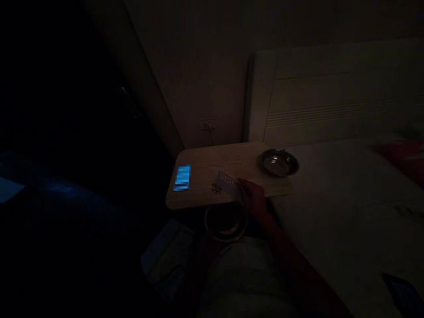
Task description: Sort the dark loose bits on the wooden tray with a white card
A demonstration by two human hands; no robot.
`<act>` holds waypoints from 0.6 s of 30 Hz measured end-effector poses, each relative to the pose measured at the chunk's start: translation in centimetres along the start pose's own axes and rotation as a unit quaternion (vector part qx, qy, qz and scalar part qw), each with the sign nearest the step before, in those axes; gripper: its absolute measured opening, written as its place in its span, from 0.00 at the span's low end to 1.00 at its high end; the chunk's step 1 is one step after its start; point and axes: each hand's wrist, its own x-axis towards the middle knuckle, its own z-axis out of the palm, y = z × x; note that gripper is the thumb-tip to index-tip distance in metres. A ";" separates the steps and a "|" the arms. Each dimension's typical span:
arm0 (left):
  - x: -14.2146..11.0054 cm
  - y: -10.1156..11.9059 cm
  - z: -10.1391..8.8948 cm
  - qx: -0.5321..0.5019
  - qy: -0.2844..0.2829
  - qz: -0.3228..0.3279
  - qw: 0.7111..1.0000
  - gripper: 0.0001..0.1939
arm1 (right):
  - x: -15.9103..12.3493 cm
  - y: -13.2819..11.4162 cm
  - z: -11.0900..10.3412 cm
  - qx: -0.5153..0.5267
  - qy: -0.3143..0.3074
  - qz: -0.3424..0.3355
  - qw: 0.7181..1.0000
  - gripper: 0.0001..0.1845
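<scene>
The room is very dark. My right hand (254,198) is closed on a thin, pale card (228,182) with a row of light and dark patches, tilted just above the table. By the card's left edge lies a small scatter of dark and light bits (216,189), too small to name. My left hand (209,244), deep in shadow, grips the near-left rim of a round bowl (245,224). This bowl sits below the table's front edge, close to my lap. Its contents are hard to make out, with a paler patch near the bottom.
A small wooden table (198,158) carries a lit phone (182,177) at the left. At its right end stands a shiny metal bowl (280,163). A bed (331,198) with a pale headboard adjoins on the right. Behind is a wall socket (208,124) with a plug.
</scene>
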 end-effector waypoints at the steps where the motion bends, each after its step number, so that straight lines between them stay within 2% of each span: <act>1: -0.1 0.0 0.1 -0.001 -0.001 0.004 1.000 0.22 | 0.0 0.0 -0.1 0.005 -0.003 -0.002 1.000 0.17; 5: -0.1 -0.1 0.2 -0.003 0.026 -0.004 1.000 0.16 | -0.1 -0.1 -0.3 0.020 0.013 0.003 1.000 0.17; 9: 0.0 0.1 0.5 -0.009 0.051 -0.023 0.998 0.14 | -0.2 -0.3 -0.4 0.044 0.002 0.004 0.999 0.16; 15: -0.1 0.1 0.4 -0.010 0.066 0.024 0.998 0.22 | 0.5 0.2 -0.3 0.043 0.010 0.015 0.999 0.15; 18: 0.1 -0.1 0.3 -0.022 0.084 0.035 0.996 0.22 | 1.5 0.4 0.1 0.055 0.033 0.018 0.998 0.15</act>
